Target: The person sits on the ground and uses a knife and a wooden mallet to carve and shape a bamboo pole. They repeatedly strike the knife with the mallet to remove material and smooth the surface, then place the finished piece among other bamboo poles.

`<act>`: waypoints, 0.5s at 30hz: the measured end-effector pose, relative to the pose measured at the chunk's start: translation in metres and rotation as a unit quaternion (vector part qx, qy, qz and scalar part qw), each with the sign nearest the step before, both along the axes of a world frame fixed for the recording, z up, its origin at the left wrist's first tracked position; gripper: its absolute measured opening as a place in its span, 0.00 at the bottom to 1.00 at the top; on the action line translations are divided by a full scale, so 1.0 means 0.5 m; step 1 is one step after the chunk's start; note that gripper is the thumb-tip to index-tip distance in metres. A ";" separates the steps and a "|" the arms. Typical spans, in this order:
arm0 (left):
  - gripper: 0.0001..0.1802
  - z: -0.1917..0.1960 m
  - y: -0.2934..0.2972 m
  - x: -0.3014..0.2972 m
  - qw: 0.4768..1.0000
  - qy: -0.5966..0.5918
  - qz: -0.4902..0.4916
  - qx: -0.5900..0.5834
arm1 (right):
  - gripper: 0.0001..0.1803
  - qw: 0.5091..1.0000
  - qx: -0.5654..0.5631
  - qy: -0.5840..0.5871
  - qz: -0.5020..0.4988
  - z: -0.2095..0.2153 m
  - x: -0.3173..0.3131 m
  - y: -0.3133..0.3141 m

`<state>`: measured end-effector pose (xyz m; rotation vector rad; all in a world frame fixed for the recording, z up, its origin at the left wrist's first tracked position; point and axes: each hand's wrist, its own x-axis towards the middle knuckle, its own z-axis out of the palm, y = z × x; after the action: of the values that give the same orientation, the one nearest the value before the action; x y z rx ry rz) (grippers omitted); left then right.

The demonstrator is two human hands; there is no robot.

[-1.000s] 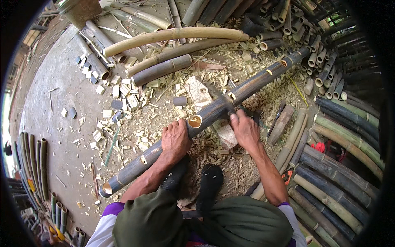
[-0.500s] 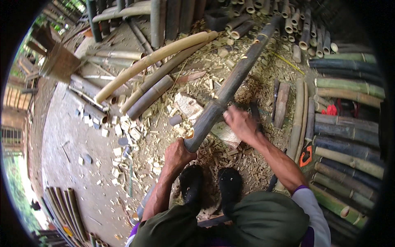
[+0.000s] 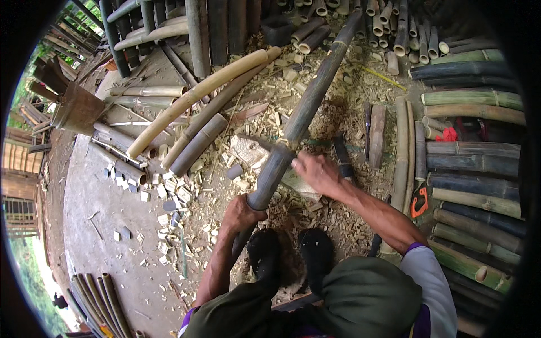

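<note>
A long dark bamboo pole [image 3: 304,107] slants from my lap side up to the far right. My left hand [image 3: 243,213] is wrapped round its near part, and the pole's end shows below the fist. At a ringed joint with a pale scraped edge, my right hand [image 3: 320,173] is closed close against the pole's right side. A thin grey strip [image 3: 253,142], like a blade, shows left of the joint in line with this hand; whether the hand grips it is hidden. Beneath lies a pale wood block [image 3: 301,183] among chips.
Bamboo lengths [image 3: 473,163] are stacked on the right, with an orange-handled saw [image 3: 418,203] beside them. Long curved poles [image 3: 197,101] lie to the left. A dark-handled tool [image 3: 342,158] lies right of the pole. Cut ends [image 3: 389,25] are piled at the back.
The pole has turned, its pale notches out of sight, and has slid nearer, so its end extends past my left hand. My right hand has shifted slightly left. A grey strip now shows beside the joint.
</note>
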<state>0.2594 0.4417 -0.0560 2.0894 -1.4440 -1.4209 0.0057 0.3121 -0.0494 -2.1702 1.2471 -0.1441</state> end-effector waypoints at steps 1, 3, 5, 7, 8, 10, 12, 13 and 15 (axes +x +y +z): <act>0.28 0.000 0.003 0.004 1.000 0.016 0.007 -0.003 | 0.18 0.997 0.029 0.039 0.054 0.021 0.010 0.015; 0.31 0.016 0.009 -0.026 0.995 -0.089 0.026 -0.029 | 0.18 0.994 -0.085 0.023 0.058 -0.003 -0.029 0.005; 0.33 0.019 0.034 -0.068 0.979 -0.185 0.045 -0.068 | 0.17 0.993 -0.108 -0.037 -0.022 -0.006 -0.050 -0.037; 0.34 0.014 0.072 -0.096 0.953 -0.272 0.062 -0.116 | 0.19 0.995 -0.098 0.003 0.017 -0.022 -0.039 -0.016; 0.31 0.014 0.081 -0.091 0.956 -0.267 0.075 -0.091 | 0.21 0.976 -0.200 0.034 0.084 -0.018 -0.027 0.016; 0.28 0.005 0.070 -0.084 0.957 -0.270 0.071 -0.083 | 0.22 0.982 -0.148 0.081 0.083 -0.004 -0.015 -0.016; 0.26 -0.001 0.067 -0.094 0.957 -0.270 0.058 -0.093 | 0.22 0.995 -0.010 0.069 -0.075 0.021 -0.053 -0.105; 0.25 -0.008 0.068 -0.091 0.955 -0.273 0.053 -0.103 | 0.23 0.990 -0.003 0.029 -0.136 0.036 -0.058 -0.126; 0.25 -0.020 0.073 -0.073 0.960 -0.261 0.049 -0.093 | 0.22 0.990 0.106 0.045 -0.082 0.039 -0.037 -0.101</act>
<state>0.2226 0.4780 -0.0659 2.4767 -1.5435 -0.6844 -0.0130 0.2617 -0.0297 -1.9101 1.4241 0.0208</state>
